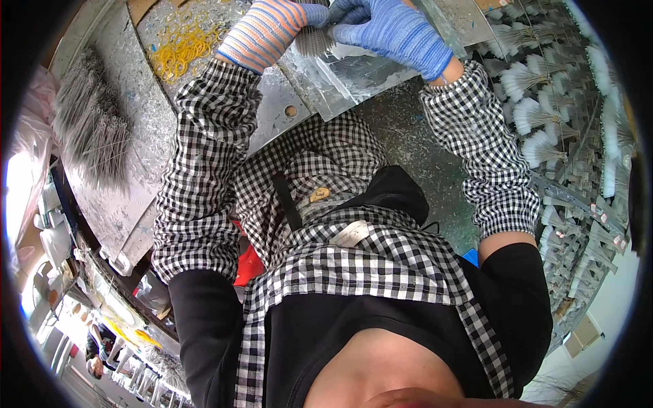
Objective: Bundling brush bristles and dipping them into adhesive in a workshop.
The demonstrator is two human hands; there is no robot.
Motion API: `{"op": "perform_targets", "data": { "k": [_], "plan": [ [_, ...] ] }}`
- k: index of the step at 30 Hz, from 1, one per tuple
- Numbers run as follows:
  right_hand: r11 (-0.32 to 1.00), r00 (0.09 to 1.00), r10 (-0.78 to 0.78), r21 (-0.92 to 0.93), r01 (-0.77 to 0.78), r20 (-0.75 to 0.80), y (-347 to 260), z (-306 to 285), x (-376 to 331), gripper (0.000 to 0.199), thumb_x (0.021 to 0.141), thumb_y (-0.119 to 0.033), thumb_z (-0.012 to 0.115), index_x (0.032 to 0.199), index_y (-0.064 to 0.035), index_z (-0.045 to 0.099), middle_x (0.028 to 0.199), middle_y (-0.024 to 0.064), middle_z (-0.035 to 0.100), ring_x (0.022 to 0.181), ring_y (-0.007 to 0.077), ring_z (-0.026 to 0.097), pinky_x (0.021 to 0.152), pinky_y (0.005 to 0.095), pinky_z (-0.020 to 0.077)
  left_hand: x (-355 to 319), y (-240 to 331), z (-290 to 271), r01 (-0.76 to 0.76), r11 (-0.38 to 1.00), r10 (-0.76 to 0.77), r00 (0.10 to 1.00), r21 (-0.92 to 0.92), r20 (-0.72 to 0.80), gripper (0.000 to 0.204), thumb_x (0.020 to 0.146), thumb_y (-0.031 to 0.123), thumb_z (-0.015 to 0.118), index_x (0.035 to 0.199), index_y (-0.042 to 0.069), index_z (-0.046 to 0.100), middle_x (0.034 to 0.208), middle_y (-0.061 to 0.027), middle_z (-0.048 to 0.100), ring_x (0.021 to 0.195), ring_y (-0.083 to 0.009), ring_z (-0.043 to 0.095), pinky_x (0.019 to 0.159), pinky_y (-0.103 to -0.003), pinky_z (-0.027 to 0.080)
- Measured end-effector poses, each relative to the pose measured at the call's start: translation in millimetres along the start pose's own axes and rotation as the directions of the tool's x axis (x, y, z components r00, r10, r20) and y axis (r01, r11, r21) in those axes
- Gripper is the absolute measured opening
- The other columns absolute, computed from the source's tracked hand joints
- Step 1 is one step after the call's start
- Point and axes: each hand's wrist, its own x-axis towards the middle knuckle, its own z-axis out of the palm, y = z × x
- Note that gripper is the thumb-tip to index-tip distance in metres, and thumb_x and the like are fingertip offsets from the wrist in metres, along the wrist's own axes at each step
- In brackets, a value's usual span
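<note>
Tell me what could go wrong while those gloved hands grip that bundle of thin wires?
Both hands, left hand and right hand, pinch one small wire bundle near the picture's top rim; thin ends might poke through the knit gloves. A loose grip could spill wires onto the metal sheet. The yellow rubber bands lie scattered and could tangle with them.

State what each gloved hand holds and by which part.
Both hands grip one bundle of thin grey wires. The left hand holds its left side and the right hand its right side; the exact finger placement is hidden.
</note>
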Motion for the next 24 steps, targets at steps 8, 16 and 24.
{"op": "perform_targets", "data": {
  "k": [8, 16, 24],
  "plan": [
    [0.994, 0.998, -0.039, -0.105, 0.033, -0.056, 11.0, -0.6, 5.0, 0.03, 0.078, -0.022, 0.078, 0.096, 0.0013, 0.071, 0.085, 0.0118, 0.074, 0.08, 0.0182, 0.07, 0.075, 0.0304, 0.0554, 7.5, 0.0, 11.7, 0.061, 0.997, -0.064, 0.995, -0.036, -0.072, 0.032, 0.074, -0.005, 0.063, 0.103, 0.002, 0.054, 0.082, -0.0031, 0.058, 0.071, -0.0148, 0.06, 0.06, -0.027, 0.052],
    [0.961, 0.989, -0.14, 0.237, 0.146, -0.04, 44.6, 2.2, 9.8, 0.026, 0.081, -0.015, 0.077, 0.1, 0.0004, 0.068, 0.084, 0.0062, 0.069, 0.077, 0.0118, 0.064, 0.073, 0.0279, 0.0541, 13.1, 6.6, 19.3, -0.147, 0.989, 0.149, 0.985, 0.027, -0.091, 0.038, 0.076, -0.002, 0.067, 0.11, 0.003, 0.053, 0.08, -0.0034, 0.058, 0.062, -0.0154, 0.059, 0.055, -0.027, 0.051],
    [0.992, 0.99, 0.123, -0.012, -0.122, 0.065, 35.2, -13.0, 1.1, 0.038, 0.084, -0.024, 0.075, 0.114, -0.0027, 0.066, 0.095, 0.0097, 0.07, 0.086, 0.0177, 0.066, 0.08, 0.0313, 0.0544, 33.4, -8.5, 25.4, -0.506, 0.619, 0.509, 0.841, 0.601, 0.184, 0.048, 0.076, 0.003, 0.076, 0.12, 0.003, 0.057, 0.105, -0.015, 0.066, 0.102, -0.0315, 0.063, 0.088, -0.041, 0.051]
  ]
}}
